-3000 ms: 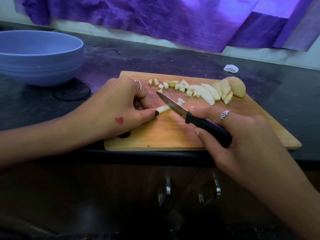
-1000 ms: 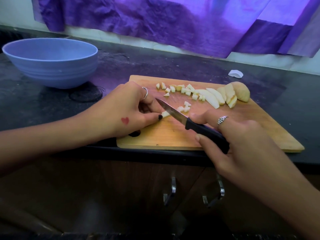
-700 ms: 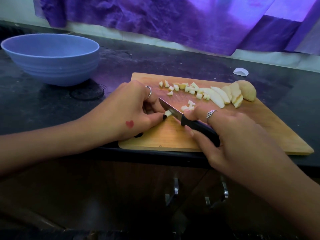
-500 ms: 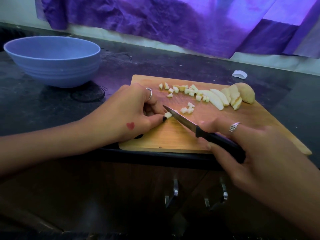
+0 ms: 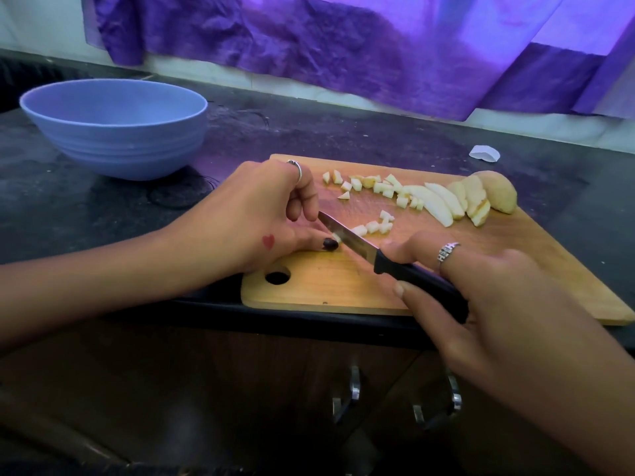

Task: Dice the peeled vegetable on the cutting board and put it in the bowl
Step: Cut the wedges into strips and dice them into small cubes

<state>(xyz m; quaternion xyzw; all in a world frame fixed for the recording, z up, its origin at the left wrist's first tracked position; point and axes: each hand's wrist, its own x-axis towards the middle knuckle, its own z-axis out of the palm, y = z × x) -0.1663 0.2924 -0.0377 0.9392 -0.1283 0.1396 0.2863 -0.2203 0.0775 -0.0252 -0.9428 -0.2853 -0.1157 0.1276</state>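
Two hands over cutting board (image 5: 309, 286): left hand (image 5: 254, 218) curled, pinching last vegetable stub (image 5: 336, 238), mostly hidden by blade; right hand (image 5: 481, 286) gripping knife (image 5: 378, 257). Diced pieces (image 5: 374, 226) and uncut slices (image 5: 457, 201) beyond right hand; bowl (image 5: 117, 132) beyond left, inside unseen.

My dark countertop (image 5: 309, 139) carries the blue bowl (image 5: 117, 132) far left, the cutting board (image 5: 343, 286) at its front edge, and a white scrap (image 5: 484, 153) behind.

Dark speckled countertop (image 5: 343, 132), crumpled purple cloth (image 5: 343, 46) on pale wall, dark cabinet doors (image 5: 240, 389) with metal handles (image 5: 354, 389)
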